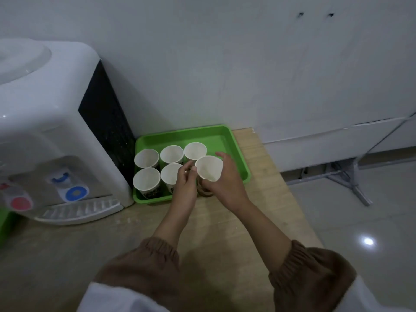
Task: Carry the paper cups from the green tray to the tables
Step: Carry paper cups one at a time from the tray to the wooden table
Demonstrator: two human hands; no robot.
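Green tray, centre frame, beside water dispenser; five cups upright inside. Right hand wrapped round sixth cup, tilted, over tray's right half. Left hand fingers curled at its rim; grip unclear. Best: hold lightly, level cup, lift clear of neighbours.

White water dispenser at left on wooden counter, red tap and blue tap above its drip tray. Pale wall behind, two small holes high up. Grey metal legs on glossy floor at right.
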